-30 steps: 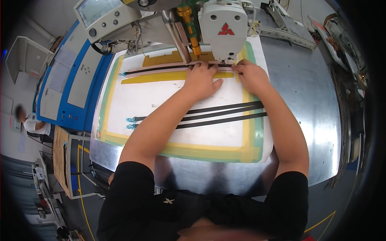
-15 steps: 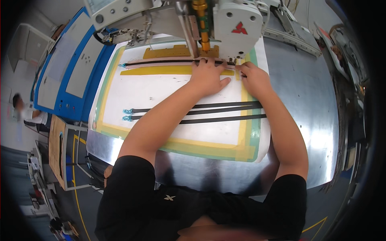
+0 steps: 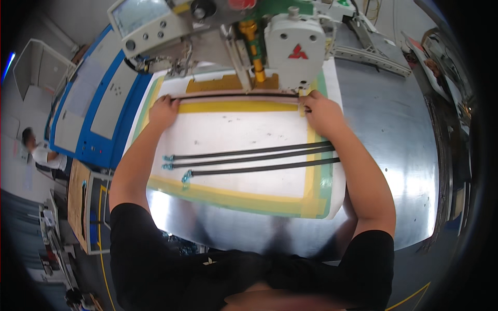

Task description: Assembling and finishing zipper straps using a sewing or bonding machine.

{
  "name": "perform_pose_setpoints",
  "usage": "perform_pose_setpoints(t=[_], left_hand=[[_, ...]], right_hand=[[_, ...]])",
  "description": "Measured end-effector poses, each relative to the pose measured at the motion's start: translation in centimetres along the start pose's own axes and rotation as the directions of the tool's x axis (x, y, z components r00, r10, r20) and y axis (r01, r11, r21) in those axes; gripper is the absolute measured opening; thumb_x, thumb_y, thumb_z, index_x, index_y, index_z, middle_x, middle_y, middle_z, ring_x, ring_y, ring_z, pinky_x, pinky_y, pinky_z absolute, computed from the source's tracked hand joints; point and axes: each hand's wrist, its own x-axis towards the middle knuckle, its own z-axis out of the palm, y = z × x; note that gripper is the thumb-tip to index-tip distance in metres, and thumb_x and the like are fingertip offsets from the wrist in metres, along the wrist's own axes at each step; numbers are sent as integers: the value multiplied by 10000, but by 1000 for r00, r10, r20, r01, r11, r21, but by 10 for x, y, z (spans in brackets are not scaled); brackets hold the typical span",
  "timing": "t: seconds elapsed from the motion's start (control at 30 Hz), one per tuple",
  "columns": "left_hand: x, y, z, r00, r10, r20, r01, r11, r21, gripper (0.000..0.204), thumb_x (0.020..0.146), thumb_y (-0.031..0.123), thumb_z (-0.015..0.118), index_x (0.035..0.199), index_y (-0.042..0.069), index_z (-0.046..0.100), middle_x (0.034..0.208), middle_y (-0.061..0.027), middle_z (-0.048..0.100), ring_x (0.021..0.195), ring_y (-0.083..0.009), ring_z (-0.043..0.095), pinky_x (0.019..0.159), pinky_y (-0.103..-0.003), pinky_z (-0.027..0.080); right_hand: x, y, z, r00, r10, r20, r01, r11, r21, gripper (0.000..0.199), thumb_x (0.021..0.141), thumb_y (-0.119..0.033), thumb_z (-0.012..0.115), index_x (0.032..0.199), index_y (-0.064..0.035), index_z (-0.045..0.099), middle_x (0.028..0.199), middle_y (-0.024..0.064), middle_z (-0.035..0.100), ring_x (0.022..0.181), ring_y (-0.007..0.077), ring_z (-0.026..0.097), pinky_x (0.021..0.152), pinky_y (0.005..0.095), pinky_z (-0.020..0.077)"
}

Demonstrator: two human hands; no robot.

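A narrow black strap (image 3: 233,96) lies stretched from left to right in a pale pink channel of a fixture, below the sewing machine's head. My left hand (image 3: 164,112) is closed at its left end, fingertips pressed on it and covering that end. At the right end my right hand (image 3: 322,112) has its fingers curled and pinched on the strap, beside a small yellow piece; the very tip is hidden. A yellow strip (image 3: 238,107) runs along the near side of the channel. Nearer to me, three more black straps (image 3: 249,161) lie side by side, with bluish wrapped left ends.
The white machine head (image 3: 295,46) and a brass-coloured cylinder (image 3: 252,44) stand over the fixture's far side. A control panel with a screen (image 3: 142,23) hangs at upper left. Blue cabinets (image 3: 91,116) stand left of the metal table (image 3: 386,171). Another person (image 3: 44,155) is far left.
My left hand has moved from the strap's right part to its left end. My right hand stays at the right end. The view has shifted slightly, uncovering the three nearer straps' left ends.
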Motion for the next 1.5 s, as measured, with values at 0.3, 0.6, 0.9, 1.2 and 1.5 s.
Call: perform_pose_setpoints(t=[0.3,0.6,0.9,1.2,1.5], left_hand=[[34,-12,-29,943,-250,220,224,965,138,517,1043,510,465,1137,65,710,1124,-220,737,1064,-385,699,925,-480,545],[-97,-19,-97,937,-285,-202,255,954,-160,470,1029,351,523,781,-15,684,805,-240,683,787,-449,660,729,-537,498],[-233,-50,-97,937,-270,-222,203,938,-283,406,1017,247,546,713,-22,560,687,-234,575,642,-429,566,630,-520,413],[-288,-60,-102,926,-238,-293,111,913,-392,369,1002,144,570,675,-15,508,628,-198,499,591,-393,521,568,-488,359],[-316,-76,-112,886,-354,-299,197,872,-449,354,985,105,576,683,-35,457,605,-177,409,541,-302,427,548,-429,326]], right_hand=[[1,-3,-7,999,-29,34,28,999,23,314,885,-124,640,1187,-156,720,1128,58,659,981,301,697,842,417,589],[-9,-8,-24,987,48,151,-64,992,105,346,868,-117,652,1210,-135,703,1154,105,652,1018,345,687,880,440,582],[-10,-23,-43,988,-14,156,-32,957,289,322,892,-42,671,1209,-16,619,1169,195,638,1086,413,644,941,449,525],[-2,-51,-14,996,-79,30,82,992,-92,287,927,-95,650,1210,-47,651,1151,166,633,960,389,682,834,470,572],[9,-66,5,992,-120,44,126,981,-150,258,921,-57,626,1172,-35,684,1189,155,644,979,384,689,854,470,570]])
